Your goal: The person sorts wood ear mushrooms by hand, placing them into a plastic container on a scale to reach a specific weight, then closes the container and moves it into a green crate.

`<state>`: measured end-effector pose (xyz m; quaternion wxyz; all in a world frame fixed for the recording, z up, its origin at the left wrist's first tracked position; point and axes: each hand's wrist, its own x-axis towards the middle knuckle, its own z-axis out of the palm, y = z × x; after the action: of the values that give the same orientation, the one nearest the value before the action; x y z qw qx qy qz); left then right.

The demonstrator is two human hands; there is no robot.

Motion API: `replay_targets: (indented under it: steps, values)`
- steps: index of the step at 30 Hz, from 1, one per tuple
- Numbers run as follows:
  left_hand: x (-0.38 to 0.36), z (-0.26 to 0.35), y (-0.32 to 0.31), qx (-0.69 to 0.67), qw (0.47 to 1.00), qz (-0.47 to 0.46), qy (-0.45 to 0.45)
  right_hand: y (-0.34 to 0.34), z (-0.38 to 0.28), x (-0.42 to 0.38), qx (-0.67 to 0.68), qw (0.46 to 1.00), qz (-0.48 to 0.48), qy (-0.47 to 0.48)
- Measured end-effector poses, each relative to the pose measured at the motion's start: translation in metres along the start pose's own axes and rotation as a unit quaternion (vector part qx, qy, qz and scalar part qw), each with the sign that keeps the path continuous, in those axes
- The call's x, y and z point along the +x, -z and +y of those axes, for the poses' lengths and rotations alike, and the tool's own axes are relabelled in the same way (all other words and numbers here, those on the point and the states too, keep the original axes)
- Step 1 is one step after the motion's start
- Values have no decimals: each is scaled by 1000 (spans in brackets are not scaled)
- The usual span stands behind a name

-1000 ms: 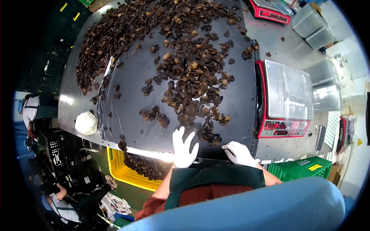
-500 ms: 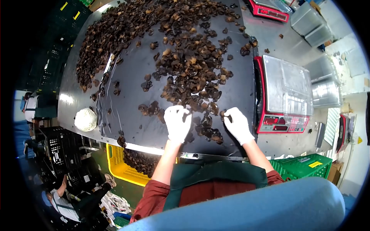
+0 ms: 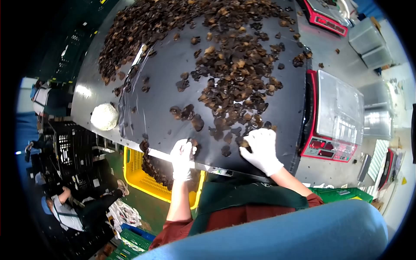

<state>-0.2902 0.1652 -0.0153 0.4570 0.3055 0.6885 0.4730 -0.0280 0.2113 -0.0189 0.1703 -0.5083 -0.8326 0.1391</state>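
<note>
In my gloved left hand (image 3: 182, 158), fingers curled at the counter's (image 3: 89, 108) front edge by the yellow crate (image 3: 138, 180), I held a dark mushroom piece (image 3: 193, 142). My right hand (image 3: 261, 149) was partly closed, its thumb and fingertips at another piece (image 3: 242, 141) on the black sheet (image 3: 158, 97). The wood ear mushrooms (image 3: 234, 76) lay heaped beyond, left of the red scale (image 3: 338, 104).

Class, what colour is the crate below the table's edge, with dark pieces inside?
Yellow crate; clearest in the head view.
</note>
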Motion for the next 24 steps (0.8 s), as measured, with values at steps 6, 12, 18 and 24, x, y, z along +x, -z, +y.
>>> replay_targets:
  steps: [6,12,18,24]
  values:
    - [-9,-15,49,61,993,103,-17,15,-32,8,285,949,-116,72]
    - [1,-39,105,198,925,291,-147,-2,-54,48,225,951,-110,180]
    - [15,-8,65,368,863,209,-278,-50,-19,55,19,987,-75,141]
    - [49,-4,-4,355,882,19,-308,-32,-4,17,38,988,-91,117]
